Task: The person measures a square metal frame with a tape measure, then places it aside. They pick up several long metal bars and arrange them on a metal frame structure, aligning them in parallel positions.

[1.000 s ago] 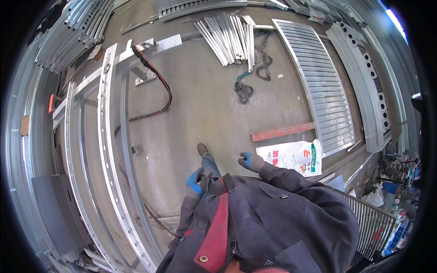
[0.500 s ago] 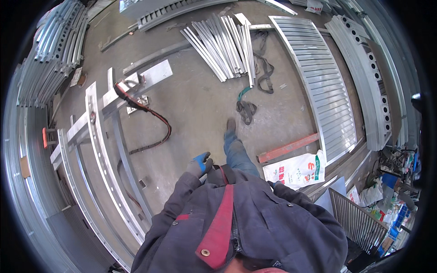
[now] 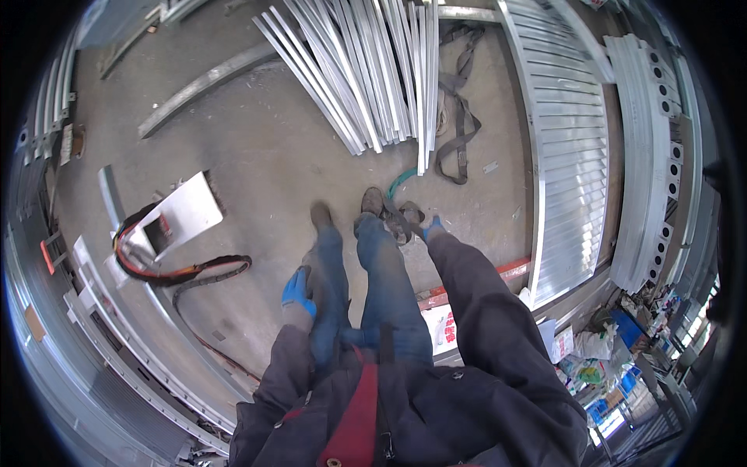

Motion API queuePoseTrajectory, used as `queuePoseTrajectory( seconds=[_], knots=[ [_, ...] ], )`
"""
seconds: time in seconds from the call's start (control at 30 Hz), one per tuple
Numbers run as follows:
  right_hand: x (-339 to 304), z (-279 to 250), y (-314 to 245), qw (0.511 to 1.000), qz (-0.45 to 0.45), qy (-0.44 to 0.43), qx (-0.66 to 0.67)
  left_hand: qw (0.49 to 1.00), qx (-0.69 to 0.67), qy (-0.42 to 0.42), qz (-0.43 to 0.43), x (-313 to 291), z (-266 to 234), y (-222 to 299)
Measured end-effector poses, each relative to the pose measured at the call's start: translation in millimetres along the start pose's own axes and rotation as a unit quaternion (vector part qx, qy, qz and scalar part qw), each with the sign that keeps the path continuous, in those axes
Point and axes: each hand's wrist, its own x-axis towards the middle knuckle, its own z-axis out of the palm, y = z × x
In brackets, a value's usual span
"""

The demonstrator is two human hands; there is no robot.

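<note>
My left hand, in a blue and dark grey work glove, hangs beside my left thigh. Its fingers are loosely bent and apart, with nothing seen in them. My right hand, gloved alike, is stretched forward at the end of a dark sleeve. Its fingers point toward a crumpled grey webbing strap on the floor beside my right shoe; I see no grip on the strap. Ahead lies a fanned pile of silvery metal bars. A longer grey strap trails along the pile's right side.
At right lies a slatted metal panel, with a red beam and a white printed sack near it. On the left stand a metal frame and a white plate with a dark cable. Long profiles are stacked far right.
I have moved forward, so the bars and straps are nearer. Both legs now show. My right arm has come out from beside my body and reaches forward; my left hand has lowered beside my thigh.
</note>
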Motion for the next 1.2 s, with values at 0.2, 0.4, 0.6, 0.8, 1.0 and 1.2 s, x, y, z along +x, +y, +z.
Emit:
queuePoseTrajectory(
  seconds=[0.2,0.4,0.6,0.8,1.0,1.2],
  knots=[
    [173.1,-71.3,-171.5,0.992,-0.101,0.066,-0.019,0.983,0.150,-0.086,-0.058,157.3,36.4,-6.1],
    [348.6,-84.5,-312.3,0.982,-0.097,0.163,0.000,0.982,0.132,-0.103,-0.089,199.6,10.5,-36.6],
    [364.6,-38.5,-354.0,0.933,-0.021,0.341,-0.112,0.980,0.120,-0.100,-0.120,227.1,-1.7,-40.0],
    [363.2,-71.3,-343.2,0.947,-0.075,0.309,-0.042,0.983,0.102,-0.101,-0.115,242.5,-8.3,-32.5],
    [312.1,-95.6,-340.3,0.948,-0.180,0.212,0.157,0.979,0.119,-0.124,-0.105,227.0,-4.2,-42.1],
    [137.6,-122.8,-285.9,0.945,-0.269,0.110,0.150,0.972,0.118,-0.166,-0.120,219.8,2.7,-46.1]
  ],
)
